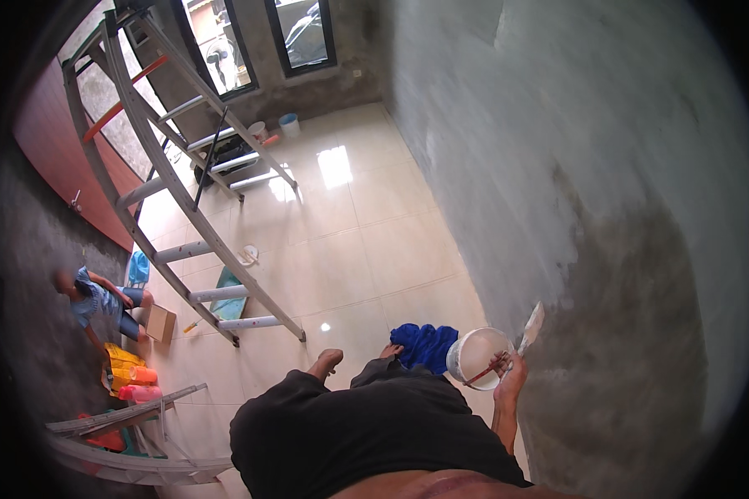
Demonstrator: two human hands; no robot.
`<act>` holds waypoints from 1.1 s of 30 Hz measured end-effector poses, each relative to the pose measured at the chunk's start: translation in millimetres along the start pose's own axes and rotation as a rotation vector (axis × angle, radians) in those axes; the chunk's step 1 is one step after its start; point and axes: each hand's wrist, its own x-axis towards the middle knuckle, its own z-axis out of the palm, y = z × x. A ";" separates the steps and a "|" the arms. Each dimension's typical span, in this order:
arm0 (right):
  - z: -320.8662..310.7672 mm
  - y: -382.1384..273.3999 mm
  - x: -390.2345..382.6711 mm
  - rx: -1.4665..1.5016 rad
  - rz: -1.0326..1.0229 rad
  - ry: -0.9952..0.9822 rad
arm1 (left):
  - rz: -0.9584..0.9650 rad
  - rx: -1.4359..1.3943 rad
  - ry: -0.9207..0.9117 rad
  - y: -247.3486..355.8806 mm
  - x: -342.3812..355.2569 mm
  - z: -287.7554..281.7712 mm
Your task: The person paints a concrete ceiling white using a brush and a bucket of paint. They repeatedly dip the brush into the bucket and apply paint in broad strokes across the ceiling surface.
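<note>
My right hand [513,379] is closed around a paintbrush [531,326] whose pale, paint-coated head points up beside the wall. The hand is at the right rim of a white bucket [468,353] holding pale paint. A thin reddish-brown stick-like piece [480,376] crosses the bucket's near rim by my fingers; I cannot make out whether it is a handle. To the left of the bucket a crumpled blue cloth [425,348] lies on the floor next to my bare foot. The wall [616,283] is partly coated light grey, with a darker bare patch low down. My left hand is out of view.
A tall stepladder [193,208] stands on the tiled floor [349,249] at the left, a teal tray [230,295] behind its rungs. Another ladder [133,416] is at lower left. A seated person [108,299] is by the left wall, near a cardboard box [158,324].
</note>
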 end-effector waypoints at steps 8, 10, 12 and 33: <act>-63.3 19.0 -10.1 -0.013 -0.132 0.150 | 0.198 -0.173 -0.149 34.4 -90.0 -16.4; -73.9 25.3 -20.2 0.014 -0.116 0.214 | 0.276 -0.238 -0.145 63.7 -102.5 -22.7; -81.7 26.9 -21.6 0.030 -0.106 0.270 | 0.180 -0.107 -0.048 107.7 -105.3 -11.6; -143.8 82.8 6.3 0.035 -0.262 0.747 | 0.774 1.432 -0.642 312.3 251.0 149.3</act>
